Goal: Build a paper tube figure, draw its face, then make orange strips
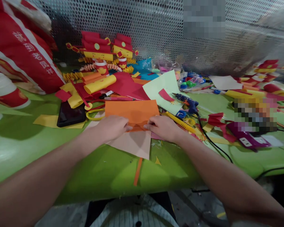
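An orange paper sheet [132, 110] lies in front of me, its near edge pinched at two places. My left hand [115, 126] closes its fingers on that edge at the left, and my right hand [162, 126] does the same at the right, with a small gap between them. Beneath is a pale pink sheet [134, 143], jutting toward me. A narrow orange strip [137, 171] sticks out below it. Yellow-handled scissors [92, 115] are beside my left hand, and a yellow cutter [180, 122] is beyond my right hand.
A black phone [71, 114] and paper cups [8, 94] are at the left. Paper figures [98, 52] stand at the back. A pale green sheet [163, 88], a blue glue gun [188, 102] with a black cable and a purple power strip [247, 135] lie on the right.
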Demonstrator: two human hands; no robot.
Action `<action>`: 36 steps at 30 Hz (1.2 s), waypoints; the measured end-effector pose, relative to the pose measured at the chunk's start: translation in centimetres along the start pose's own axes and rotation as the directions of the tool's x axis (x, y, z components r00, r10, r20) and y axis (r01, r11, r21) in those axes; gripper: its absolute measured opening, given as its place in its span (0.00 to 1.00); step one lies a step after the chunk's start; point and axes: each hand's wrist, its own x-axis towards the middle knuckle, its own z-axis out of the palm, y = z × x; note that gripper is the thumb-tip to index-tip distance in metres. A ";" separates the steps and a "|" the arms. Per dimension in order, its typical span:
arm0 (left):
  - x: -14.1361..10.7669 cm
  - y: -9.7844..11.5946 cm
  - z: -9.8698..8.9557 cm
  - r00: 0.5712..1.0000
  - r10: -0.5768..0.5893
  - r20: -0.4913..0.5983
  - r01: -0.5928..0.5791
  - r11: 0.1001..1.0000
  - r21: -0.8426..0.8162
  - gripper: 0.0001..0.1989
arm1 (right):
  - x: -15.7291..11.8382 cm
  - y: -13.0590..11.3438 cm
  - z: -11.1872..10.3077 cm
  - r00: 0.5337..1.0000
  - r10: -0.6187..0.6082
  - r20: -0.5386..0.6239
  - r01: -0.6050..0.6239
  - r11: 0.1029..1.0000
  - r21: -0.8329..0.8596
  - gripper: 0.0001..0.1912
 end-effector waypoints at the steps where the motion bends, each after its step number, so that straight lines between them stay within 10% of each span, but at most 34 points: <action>1: 0.0 0.0 -0.1 1.000 0.000 0.010 0.000 1.000 -0.007 0.20 | 0.0 0.0 0.0 1.000 0.002 0.001 -0.002 1.000 0.003 0.14; 36: -0.5 -0.9 -1.3 0.994 0.102 0.047 -0.095 0.986 -0.136 0.12 | -0.1 0.7 0.1 0.989 -0.139 -0.048 0.144 0.984 0.108 0.11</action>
